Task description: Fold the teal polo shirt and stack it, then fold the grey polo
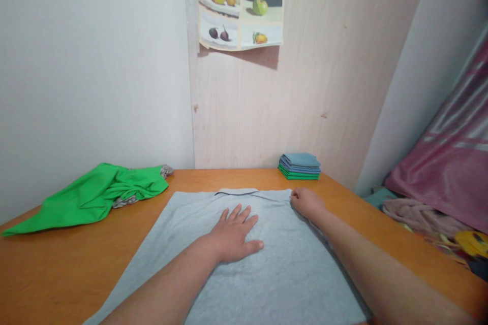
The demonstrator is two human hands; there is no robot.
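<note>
A light grey-blue cloth garment (282, 274), which looks like a shirt, lies spread over the orange-brown table (46, 274). A short dark line, like a neckline edge, shows near its far side. My left hand (236, 236) rests flat on the cloth with its fingers spread. At the far right corner of the garment, my right hand (307, 202) is closed on the cloth's edge. My right forearm runs along the garment's right side and hides part of that edge. The near end of the cloth passes out of the frame.
A crumpled green garment (87, 195) lies at the table's left, near the wall. Folded cloths in blue and green form a stack (299, 166) at the back right. Beyond the right edge hangs a pink curtain (446, 162) above a heap of fabric (419, 216).
</note>
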